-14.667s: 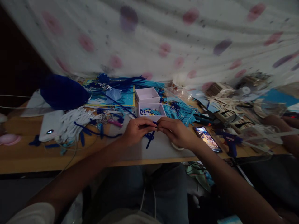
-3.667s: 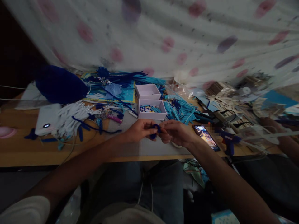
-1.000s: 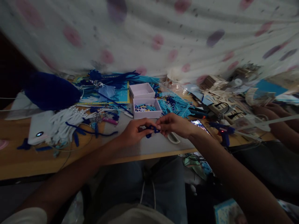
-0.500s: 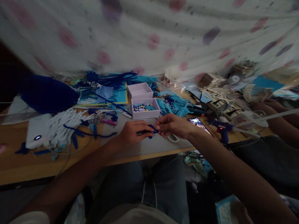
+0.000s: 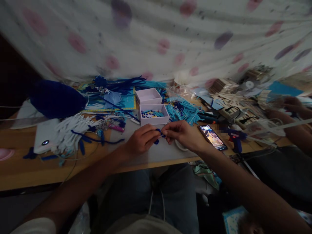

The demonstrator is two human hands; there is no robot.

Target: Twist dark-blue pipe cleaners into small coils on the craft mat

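Near the table's front edge, my left hand pinches a small dark blue fuzzy piece made of rounded loops. My right hand comes in from the other side, its thumb and forefinger closed on the right end of that same piece. The fingertips of both hands are a short gap apart. Just beyond them stands an open white box with beads and light blue bits inside. Its twin, a white box part, sits behind it. Fingers hide some of the blue piece.
White fuzzy stems and a dark blue bundle lie left. Light blue stems, a lit phone and a glue gun are right. Another person's hands show far right. A spotted curtain hangs behind.
The view has shifted slightly, so the table sits a little farther right. My left fingers have changed their hold on the blue piece, and more of the phone shows beside my right forearm.
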